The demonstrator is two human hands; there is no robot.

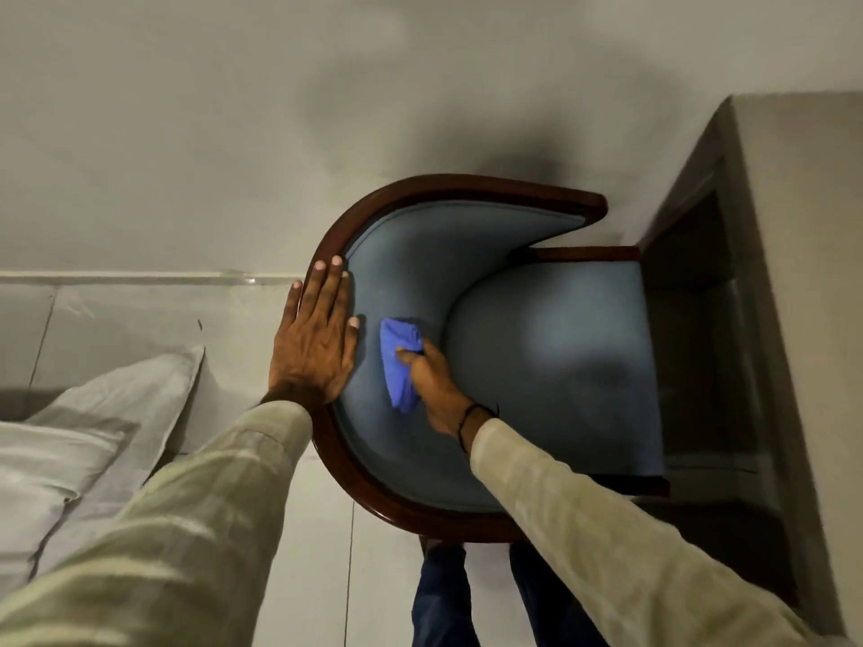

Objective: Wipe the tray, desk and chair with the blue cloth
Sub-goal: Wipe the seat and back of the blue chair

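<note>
Cloth (397, 361), blue, soft and light, is bunched in the closed fingers of the right hand (432, 382) and pressed on the padded inner back of the chair (551, 357). Left hand (313, 343) lies flat, fingers open, steadying the wooden rim (448, 186).

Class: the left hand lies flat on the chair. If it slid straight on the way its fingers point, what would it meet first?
Likely nothing soon: the left hand points along the chair's wooden rim, so it would follow that curve, though depth is unclear.
</note>
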